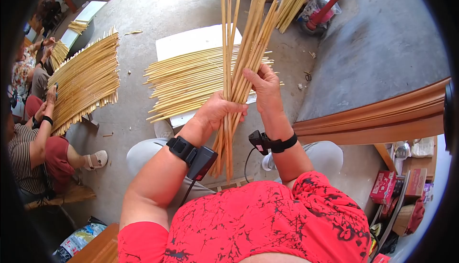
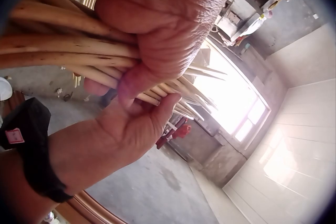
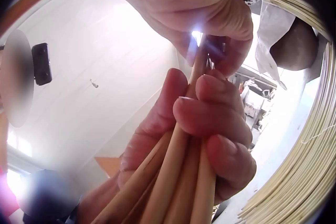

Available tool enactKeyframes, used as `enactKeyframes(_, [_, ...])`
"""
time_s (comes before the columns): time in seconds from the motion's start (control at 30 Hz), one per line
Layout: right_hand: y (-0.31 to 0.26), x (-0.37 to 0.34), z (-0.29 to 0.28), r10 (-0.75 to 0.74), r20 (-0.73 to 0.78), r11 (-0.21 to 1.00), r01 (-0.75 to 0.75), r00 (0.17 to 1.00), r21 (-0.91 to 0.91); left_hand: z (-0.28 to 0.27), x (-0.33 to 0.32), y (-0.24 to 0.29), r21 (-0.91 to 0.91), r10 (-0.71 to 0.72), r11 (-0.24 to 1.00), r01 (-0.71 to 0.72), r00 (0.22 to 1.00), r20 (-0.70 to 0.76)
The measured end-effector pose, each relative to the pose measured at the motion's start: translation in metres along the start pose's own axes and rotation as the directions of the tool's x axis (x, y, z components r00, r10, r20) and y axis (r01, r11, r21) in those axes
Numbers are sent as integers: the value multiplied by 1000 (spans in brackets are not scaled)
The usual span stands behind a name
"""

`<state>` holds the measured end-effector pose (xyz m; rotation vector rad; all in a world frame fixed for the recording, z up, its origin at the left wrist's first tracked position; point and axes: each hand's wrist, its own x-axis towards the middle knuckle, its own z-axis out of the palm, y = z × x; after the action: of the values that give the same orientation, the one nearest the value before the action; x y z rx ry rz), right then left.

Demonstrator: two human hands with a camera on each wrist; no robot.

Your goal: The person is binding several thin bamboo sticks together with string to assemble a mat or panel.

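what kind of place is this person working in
Probably a home or small workshop for weaving stick mats by hand. A stick mat lies at the left beside other seated people, more sticks lie in rows on a white board, and both hands grip a loose bundle.

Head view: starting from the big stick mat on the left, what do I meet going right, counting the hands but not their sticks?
Stick mat → left hand → right hand → red stand → red box low at the right.
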<state>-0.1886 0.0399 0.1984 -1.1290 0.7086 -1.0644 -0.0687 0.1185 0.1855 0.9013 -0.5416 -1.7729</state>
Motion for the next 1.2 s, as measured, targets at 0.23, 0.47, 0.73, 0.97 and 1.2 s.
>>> enactKeyframes(0.23, [-1,-1,-1,23,-15,996,-22,1000,88,2,-4,6,-28,-7,1000,7,1000,17])
enactKeyframes(0.47, [-1,-1,-3,58,-23,992,-55,998,113,3,-5,6,-5,-9,1000,9,1000,8])
enactKeyframes(0.73, [-1,1,-6,80,-11,988,-78,997,133,0,-3,4,-18,8,1000,-7,1000,11])
enactKeyframes(0.97, [0,1,0,101,20,989,-103,995,106,1,-2,1,22,12,1000,-12,1000,-16])
enactKeyframes(1.2, [3,-10,30,-55,-100,989,41,993,-140,8,10,-27,953,585,295,-70,801,-123])
